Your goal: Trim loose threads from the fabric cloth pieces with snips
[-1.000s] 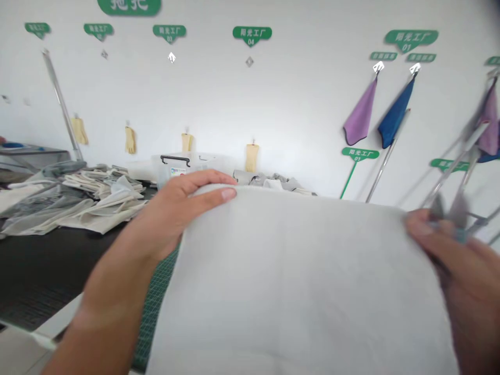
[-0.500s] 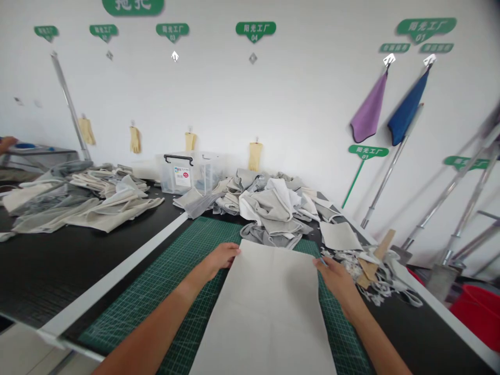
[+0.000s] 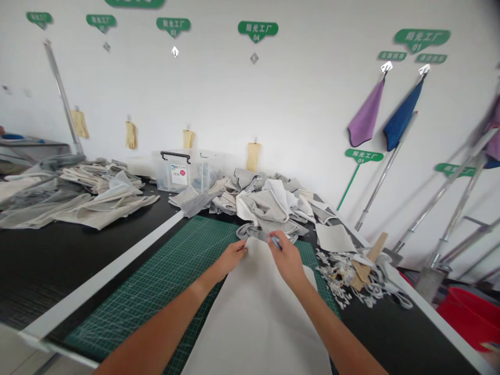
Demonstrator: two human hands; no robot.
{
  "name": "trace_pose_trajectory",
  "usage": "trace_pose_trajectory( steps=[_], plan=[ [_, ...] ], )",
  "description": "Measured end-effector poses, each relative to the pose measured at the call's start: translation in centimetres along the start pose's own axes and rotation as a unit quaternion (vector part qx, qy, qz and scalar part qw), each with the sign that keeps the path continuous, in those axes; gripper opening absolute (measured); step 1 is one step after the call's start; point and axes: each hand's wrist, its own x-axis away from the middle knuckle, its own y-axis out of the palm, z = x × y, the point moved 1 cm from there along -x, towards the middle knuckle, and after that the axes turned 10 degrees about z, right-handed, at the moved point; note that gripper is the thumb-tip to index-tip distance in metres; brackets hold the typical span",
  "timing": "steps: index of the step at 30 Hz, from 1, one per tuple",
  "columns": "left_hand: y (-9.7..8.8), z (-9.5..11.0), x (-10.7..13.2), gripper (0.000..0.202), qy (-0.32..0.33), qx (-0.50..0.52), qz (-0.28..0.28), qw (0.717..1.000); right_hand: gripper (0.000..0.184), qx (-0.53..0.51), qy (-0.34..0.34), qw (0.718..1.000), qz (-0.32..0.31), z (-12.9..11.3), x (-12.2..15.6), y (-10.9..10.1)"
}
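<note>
A pale grey cloth sheet (image 3: 258, 317) lies flat on a green cutting mat (image 3: 164, 281), running from the near edge toward the fabric heap. My left hand (image 3: 233, 256) rests on the sheet's far left corner with its fingers pinched on the edge. My right hand (image 3: 286, 257) sits near the middle of the far edge, fingers curled round a small blue pen-like tool (image 3: 275, 241).
A heap of grey and white fabric pieces (image 3: 265, 203) lies beyond the mat, with a clear plastic box (image 3: 183, 169) behind it. More folded cloth (image 3: 74, 195) covers the black table at left. Trimmed scraps and cardboard strips (image 3: 355, 268) lie at right. A red tub (image 3: 469, 317) stands at the floor.
The sheet, held up in front of the camera a second ago, now lies flat on the mat. My right hand has slid from the far right corner toward the middle of the far edge.
</note>
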Motion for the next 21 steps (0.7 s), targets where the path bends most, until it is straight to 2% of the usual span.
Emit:
trace_pose_trajectory(
  steps=[4,7,13,17,21],
  plan=[
    [0.1,-0.2,0.2,0.031,0.031,-0.010,-0.025,0.999,0.036,-0.121,0.015,0.992,-0.039,1.9,-0.5,4.3],
    [0.6,-0.4,0.0,0.032,0.062,-0.033,-0.016,0.997,0.034,-0.148,0.026,0.987,-0.051,3.1,0.0,5.8],
    [1.6,-1.1,-0.8,0.034,0.105,-0.101,0.029,0.989,0.029,-0.146,0.024,0.988,-0.042,3.5,1.8,6.0],
    [1.8,-1.3,-0.9,0.033,0.092,-0.032,0.029,0.995,0.032,-0.153,0.054,0.986,-0.027,3.2,2.1,6.0],
    [1.9,-0.7,-0.7,0.032,0.071,0.008,0.025,0.997,0.039,-0.207,0.106,0.971,-0.056,3.3,1.9,6.1]
  ],
)
